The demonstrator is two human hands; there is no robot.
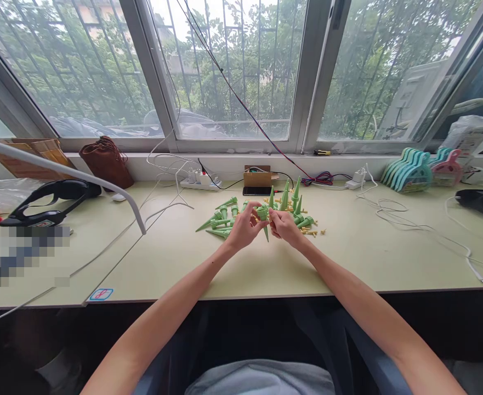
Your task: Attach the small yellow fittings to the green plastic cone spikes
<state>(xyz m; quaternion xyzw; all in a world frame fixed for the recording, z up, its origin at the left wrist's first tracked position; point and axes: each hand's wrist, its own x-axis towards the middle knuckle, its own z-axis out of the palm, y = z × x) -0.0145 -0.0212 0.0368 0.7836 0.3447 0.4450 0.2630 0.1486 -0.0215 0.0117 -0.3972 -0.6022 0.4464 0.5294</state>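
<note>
Green spike (262, 213), one: hanging above the counter (175, 263), your left hand (246, 226) curling around its wide end; your right hand (284, 226) is bunching its fingers alongside, contents hidden. Seemingly partway: upright spikes (284, 197) are standing behind; green pieces (220, 223) and yellow bits (309, 232) are lying loose.

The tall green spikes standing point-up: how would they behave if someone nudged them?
The green spikes would probably tip easily, being tall and narrow. Once down, their round, tapered bodies might roll in a curve.
</note>
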